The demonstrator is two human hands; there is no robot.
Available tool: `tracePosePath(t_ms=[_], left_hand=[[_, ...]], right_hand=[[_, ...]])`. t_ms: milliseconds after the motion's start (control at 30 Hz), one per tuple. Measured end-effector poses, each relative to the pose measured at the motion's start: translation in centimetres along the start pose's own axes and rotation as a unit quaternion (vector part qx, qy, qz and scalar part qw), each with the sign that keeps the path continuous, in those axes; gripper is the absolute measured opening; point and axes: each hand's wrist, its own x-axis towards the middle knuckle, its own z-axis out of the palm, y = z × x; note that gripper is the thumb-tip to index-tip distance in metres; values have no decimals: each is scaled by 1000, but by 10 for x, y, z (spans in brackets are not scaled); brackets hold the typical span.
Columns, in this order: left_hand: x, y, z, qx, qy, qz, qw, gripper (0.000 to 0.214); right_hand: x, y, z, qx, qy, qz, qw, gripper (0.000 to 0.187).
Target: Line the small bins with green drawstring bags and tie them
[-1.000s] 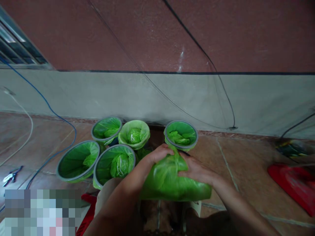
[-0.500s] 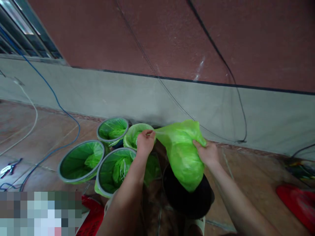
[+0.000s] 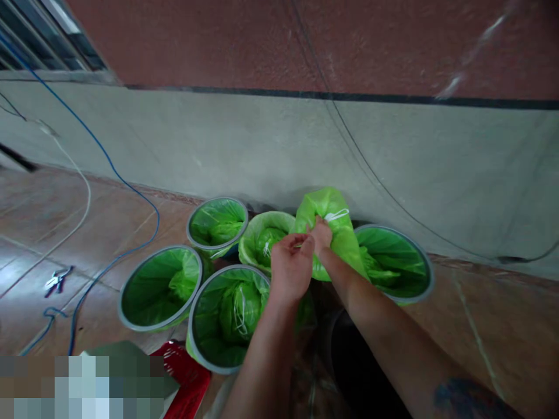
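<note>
My right hand (image 3: 322,234) reaches across to a bunched green plastic bag (image 3: 326,201) and presses its fingers into the gathered top. A white drawstring loop (image 3: 338,215) sticks out beside that hand. My left hand (image 3: 293,266) is just to the left and nearer to me, its thumb and fingers pinched together. Whatever may be between those fingertips is too small to make out. Behind it, a light green lined bin (image 3: 248,235) holds another bundled bag. In front stands a grey-rimmed bin (image 3: 192,331) with a green liner, a bundle and white cord inside.
More green-lined bins stand at the left (image 3: 124,317), at the back (image 3: 192,224) and at the right (image 3: 430,276). A dark rounded shape (image 3: 358,361) is below my right forearm. Pliers (image 3: 57,281) and a blue cable (image 3: 114,259) lie on the tiles. The wall (image 3: 209,145) is behind.
The green bag has left the dark container's opening and is now by the wall among the bins. My hands have come close together. The view has shifted, showing another lined bin at right.
</note>
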Motion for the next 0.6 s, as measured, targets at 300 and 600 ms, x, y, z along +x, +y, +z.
tracePosePath(t_ms=[300, 600], left_hand=[[11, 8, 9, -86, -23, -50, 995, 12], [7, 5, 7, -85, -50, -58, 993, 13]], right_hand=[[4, 33, -55, 126, -34, -36, 991, 67], [-56, 186, -80, -113, 125, 249, 954, 75]])
